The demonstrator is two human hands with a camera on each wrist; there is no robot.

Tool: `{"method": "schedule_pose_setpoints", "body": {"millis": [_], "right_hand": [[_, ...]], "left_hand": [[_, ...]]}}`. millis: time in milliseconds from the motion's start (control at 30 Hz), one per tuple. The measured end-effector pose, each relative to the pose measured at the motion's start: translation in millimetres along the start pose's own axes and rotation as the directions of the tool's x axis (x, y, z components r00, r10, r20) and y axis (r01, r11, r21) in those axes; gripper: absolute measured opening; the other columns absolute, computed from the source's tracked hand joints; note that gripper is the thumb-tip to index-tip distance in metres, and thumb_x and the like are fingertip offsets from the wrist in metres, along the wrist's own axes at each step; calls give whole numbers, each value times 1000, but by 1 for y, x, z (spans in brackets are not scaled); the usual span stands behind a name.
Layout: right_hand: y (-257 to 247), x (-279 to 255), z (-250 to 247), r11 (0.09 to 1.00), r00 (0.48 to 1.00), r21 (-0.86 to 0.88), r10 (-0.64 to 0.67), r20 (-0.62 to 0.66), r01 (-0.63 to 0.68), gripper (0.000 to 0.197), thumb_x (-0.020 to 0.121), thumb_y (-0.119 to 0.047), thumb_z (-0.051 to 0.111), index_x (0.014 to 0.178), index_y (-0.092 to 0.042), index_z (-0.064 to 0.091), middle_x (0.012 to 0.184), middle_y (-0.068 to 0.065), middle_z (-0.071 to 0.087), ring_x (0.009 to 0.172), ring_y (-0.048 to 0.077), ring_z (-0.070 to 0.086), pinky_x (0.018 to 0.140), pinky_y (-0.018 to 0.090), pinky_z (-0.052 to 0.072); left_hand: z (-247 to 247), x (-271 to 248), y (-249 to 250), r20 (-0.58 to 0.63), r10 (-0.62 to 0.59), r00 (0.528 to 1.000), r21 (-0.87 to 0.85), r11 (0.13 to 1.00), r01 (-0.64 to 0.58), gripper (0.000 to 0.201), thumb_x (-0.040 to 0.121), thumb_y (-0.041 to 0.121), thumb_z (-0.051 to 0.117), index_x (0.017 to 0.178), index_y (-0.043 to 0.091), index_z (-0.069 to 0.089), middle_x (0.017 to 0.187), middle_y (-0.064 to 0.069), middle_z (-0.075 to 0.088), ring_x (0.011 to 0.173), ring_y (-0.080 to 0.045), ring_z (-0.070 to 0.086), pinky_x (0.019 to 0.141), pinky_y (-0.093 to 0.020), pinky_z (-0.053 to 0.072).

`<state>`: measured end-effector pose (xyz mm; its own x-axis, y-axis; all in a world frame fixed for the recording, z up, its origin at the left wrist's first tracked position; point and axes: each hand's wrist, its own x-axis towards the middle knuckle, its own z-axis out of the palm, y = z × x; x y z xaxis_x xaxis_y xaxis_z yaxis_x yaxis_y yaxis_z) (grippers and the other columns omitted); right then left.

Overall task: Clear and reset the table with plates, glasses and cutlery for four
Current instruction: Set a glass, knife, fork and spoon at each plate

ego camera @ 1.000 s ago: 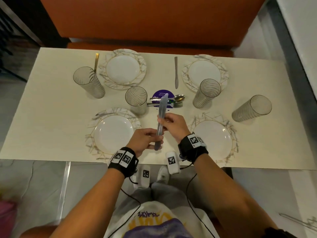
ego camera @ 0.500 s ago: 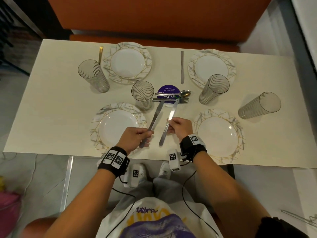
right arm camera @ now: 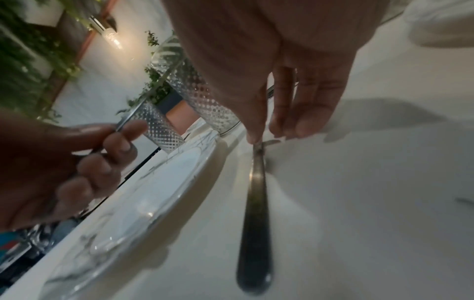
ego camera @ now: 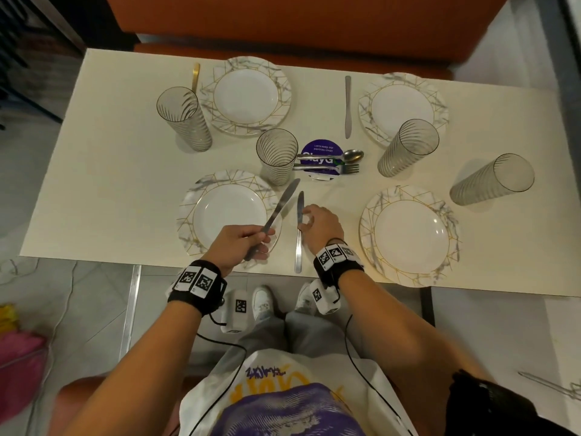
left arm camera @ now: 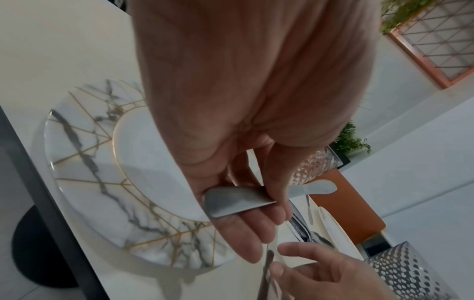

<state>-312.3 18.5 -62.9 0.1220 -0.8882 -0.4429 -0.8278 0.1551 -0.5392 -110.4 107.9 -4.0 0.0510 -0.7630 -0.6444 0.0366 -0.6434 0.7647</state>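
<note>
My left hand (ego camera: 261,243) grips the handle of a silver knife (ego camera: 283,204), held off the table with its blade slanting over the rim of the near left plate (ego camera: 195,199). In the left wrist view the handle (left arm camera: 231,200) lies across my curled fingers. My right hand (ego camera: 303,221) pinches a second knife (ego camera: 298,247) that lies flat on the table (ego camera: 110,184) just right of that plate, handle toward me. In the right wrist view my fingertips (right arm camera: 297,127) meet on this knife (right arm camera: 256,192) where blade joins handle.
Three more marbled plates (ego camera: 371,228), (ego camera: 283,89), (ego camera: 366,105) and several ribbed glasses (ego camera: 184,121), (ego camera: 276,155) stand around. A spoon (ego camera: 352,155) and fork (ego camera: 349,168) lie on a purple sticker. A far knife (ego camera: 347,105) and a gold utensil (ego camera: 195,77) lie by the far plates.
Two knives held together have been split between my hands. The right hand has brought its knife down flat onto the table; the left still holds its knife in the air.
</note>
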Motion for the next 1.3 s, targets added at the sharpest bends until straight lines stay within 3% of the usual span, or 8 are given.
{"method": "schedule_pose_setpoints", "body": {"millis": [133,667,767,900,1000,1100,1233,1300], "right_hand": [[9,-3,7,990,994,-96,-98,42,102,51,94,-23,65,143,-29,52,121,8,52,115,28,52,96,44,51],[-9,-4,24,992,993,-46,-115,18,116,51,93,-30,66,141,-36,51,120,6,52,116,27,52,97,43,51],[-10,-7,20,994,993,25,-105,-45,106,47,92,-30,66,138,-33,53,111,4,54,105,24,55,92,39,52],[-17,-17,2,951,981,298,-24,-192,81,28,99,-19,56,125,-19,64,93,0,65,85,15,62,87,32,55],[-22,-28,-15,865,981,499,40,-192,62,24,103,-21,47,116,-17,67,85,2,74,71,10,68,67,26,55],[-21,-40,-30,804,986,592,43,-162,63,25,104,-27,46,114,-18,67,84,1,75,61,7,66,51,19,49],[-8,-50,-50,829,979,552,23,-200,93,14,97,-27,61,107,-21,69,90,-2,74,74,13,71,62,19,51],[3,-53,-62,866,965,488,25,-260,109,15,95,-22,65,108,-19,70,95,-3,73,82,10,68,69,12,50]], "left_hand": [[-2,-2,-2,-3,21,1000,70,997,-20,25,104,1,54,110,7,78,92,-7,72,72,-16,61,60,-27,52],[-13,-10,-3,-44,4,999,40,999,-2,26,104,0,53,113,6,77,84,-6,68,62,-13,57,53,-23,45],[-12,-9,-4,-33,21,999,54,998,-19,26,103,0,54,113,10,76,88,-12,72,71,-20,65,61,-31,53],[1,-6,2,20,26,999,51,998,-27,19,102,2,60,114,6,73,98,-15,79,86,-27,77,79,-42,64],[17,0,10,81,26,996,47,998,-30,15,100,5,64,113,4,71,99,-13,80,92,-28,78,76,-38,65],[37,9,14,147,28,989,70,997,-39,16,100,6,65,115,1,70,101,-15,80,96,-36,77,84,-48,62],[71,15,24,223,44,974,102,992,-69,15,98,4,67,112,3,71,99,-16,80,83,-29,75,72,-36,64],[92,18,30,232,56,971,107,991,-83,14,95,2,70,108,4,73,97,-18,78,81,-27,75,72,-36,65]]}}
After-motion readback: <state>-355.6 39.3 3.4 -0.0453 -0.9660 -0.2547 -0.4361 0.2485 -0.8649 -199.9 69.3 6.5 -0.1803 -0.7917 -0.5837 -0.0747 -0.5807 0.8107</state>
